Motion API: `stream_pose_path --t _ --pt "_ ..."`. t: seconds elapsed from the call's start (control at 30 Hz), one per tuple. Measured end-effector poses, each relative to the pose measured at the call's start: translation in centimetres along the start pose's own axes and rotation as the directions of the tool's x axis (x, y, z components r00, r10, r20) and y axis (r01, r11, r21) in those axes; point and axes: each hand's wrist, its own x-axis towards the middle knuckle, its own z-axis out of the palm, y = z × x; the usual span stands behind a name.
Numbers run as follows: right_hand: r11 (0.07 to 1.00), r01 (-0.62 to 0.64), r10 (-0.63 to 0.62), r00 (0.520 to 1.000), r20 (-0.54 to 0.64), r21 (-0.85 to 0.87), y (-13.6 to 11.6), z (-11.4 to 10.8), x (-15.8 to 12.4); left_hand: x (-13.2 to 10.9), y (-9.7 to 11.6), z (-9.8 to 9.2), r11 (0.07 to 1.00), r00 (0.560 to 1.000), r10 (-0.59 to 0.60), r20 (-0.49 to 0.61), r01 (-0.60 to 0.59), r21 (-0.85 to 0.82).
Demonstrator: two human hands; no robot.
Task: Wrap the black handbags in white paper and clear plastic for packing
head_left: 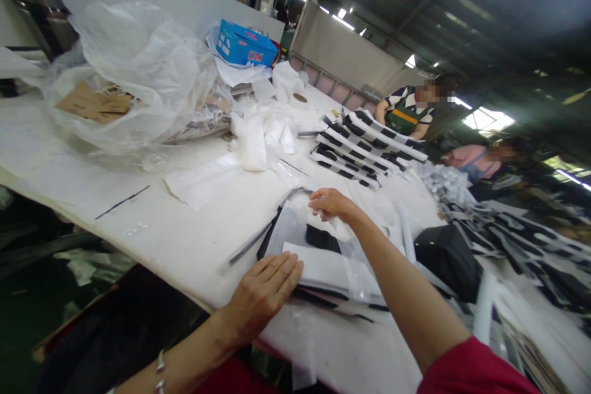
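A clear plastic bag [295, 231] with a folded black garment [323, 239] inside lies on the white table [175, 240] in front of me. My left hand [265, 289] lies flat with fingers stretched out on the near end of the bag, beside a white card [323, 268]. My right hand [330, 203] reaches over the far end, its fingers curled and pinching the bag's open edge.
A stack of black-and-white striped garments [364, 148] lies further along the table. A large crumpled plastic sack [138, 74], a blue box [242, 44] and a tape roll [300, 98] sit at the back left. Two other people [409, 108] work at the far right. A black bag [446, 258] lies to my right.
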Motion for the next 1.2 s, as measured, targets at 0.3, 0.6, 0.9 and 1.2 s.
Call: stream_pose_path --t 0.3,0.6,0.9,1.2 --pt "0.800 0.280 -0.459 0.856 -0.240 -0.530 -1.8 -0.6 -2.9 0.1 0.7 0.5 1.000 1.000 -0.018 0.008 0.018 0.012" --pt "0.767 0.508 -0.641 0.605 -0.473 -0.391 -3.1 2.5 -7.9 -0.2 1.2 1.1 0.999 0.999 -0.032 -0.010 0.032 0.003" --pt "0.827 0.465 -0.442 0.885 -0.145 0.315 -1.5 5.6 -15.5 -0.2 1.5 1.3 0.998 0.997 -0.066 -0.038 0.065 -0.018" --pt "0.958 0.268 -0.264 0.963 -0.050 0.103 -2.4 6.0 -14.4 -0.5 1.4 1.6 0.998 0.997 -0.060 -0.040 0.058 -0.039"
